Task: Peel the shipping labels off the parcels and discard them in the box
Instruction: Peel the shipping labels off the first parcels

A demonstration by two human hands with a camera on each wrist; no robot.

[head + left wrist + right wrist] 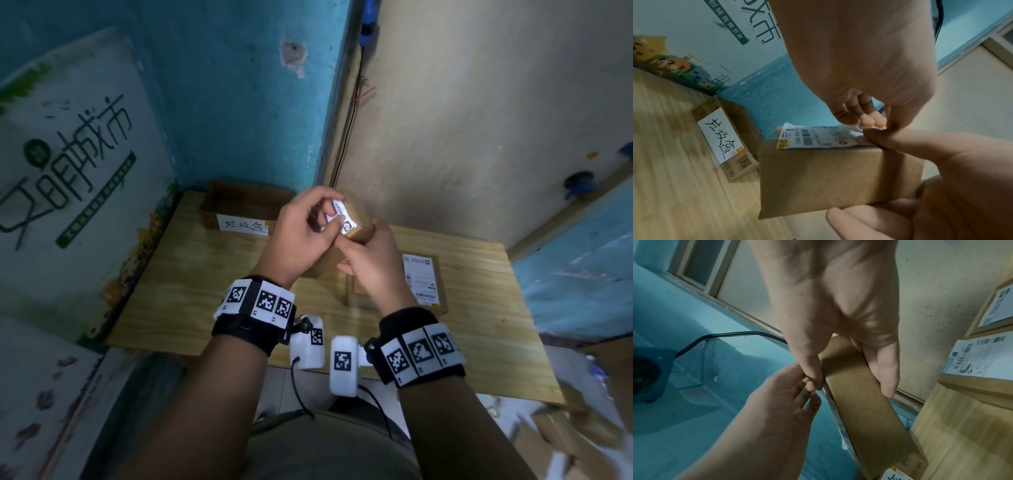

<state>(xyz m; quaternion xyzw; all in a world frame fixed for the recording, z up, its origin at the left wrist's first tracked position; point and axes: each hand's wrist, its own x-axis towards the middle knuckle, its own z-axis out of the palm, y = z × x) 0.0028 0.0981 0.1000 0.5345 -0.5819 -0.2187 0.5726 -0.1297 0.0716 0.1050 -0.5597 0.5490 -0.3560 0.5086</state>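
Note:
A small brown parcel (360,229) (828,178) (865,402) is held up above the wooden table. My right hand (368,253) (931,149) (852,386) grips it from below, thumb on one face and fingers on the opposite one. On the parcel's top face is a white shipping label (342,217) (818,137), its near corner lifted. My left hand (323,222) (869,121) (807,391) pinches that lifted corner. The open cardboard discard box (239,205) (729,141), marked with a handwritten white note, stands at the back left of the table.
Two more labelled parcels (423,281) (980,363) (995,305) lie on the table's (191,291) right side. The table sits in a corner, blue wall behind and beige wall to the right. Loose cardboard lies on the floor at the lower right (561,442).

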